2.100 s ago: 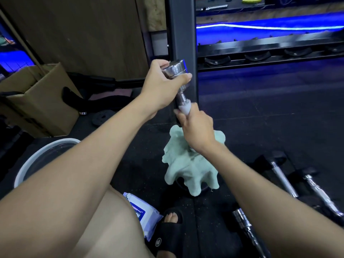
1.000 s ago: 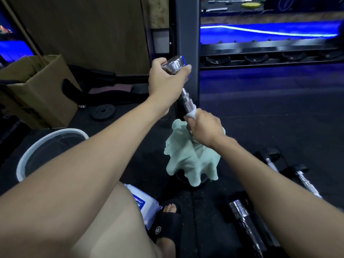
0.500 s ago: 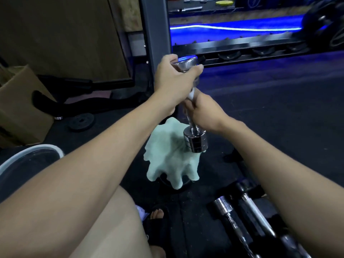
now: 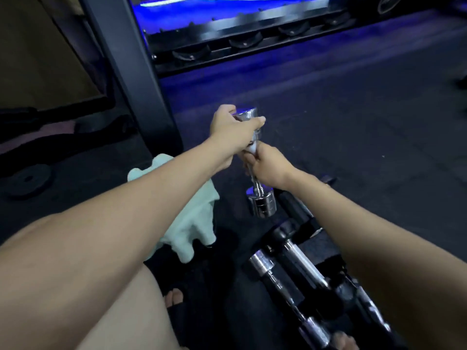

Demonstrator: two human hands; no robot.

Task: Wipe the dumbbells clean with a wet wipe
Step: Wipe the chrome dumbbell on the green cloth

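Now the chrome dumbbell [image 4: 255, 162] hangs above the spare dumbbells [image 4: 290, 271], away from the green cloth [image 4: 192, 223]. Left hand [image 4: 232, 130] grips its top end; right hand [image 4: 267, 165] squeezes the wet wipe [image 4: 252, 149] around the handle, so wiping goes on.

- The dark rubber floor [image 4: 353, 117] carries everything.
- A pale green cloth [image 4: 192, 223] lies heaped at about 8 o'clock from centre.
- Several dumbbells [image 4: 298, 263] lie side by side at 5 o'clock, chrome bars showing.
- A black weight plate [image 4: 27, 179] lies flat at 9 o'clock.
- A grey rack post [image 4: 141, 84] stands at 11 o'clock.
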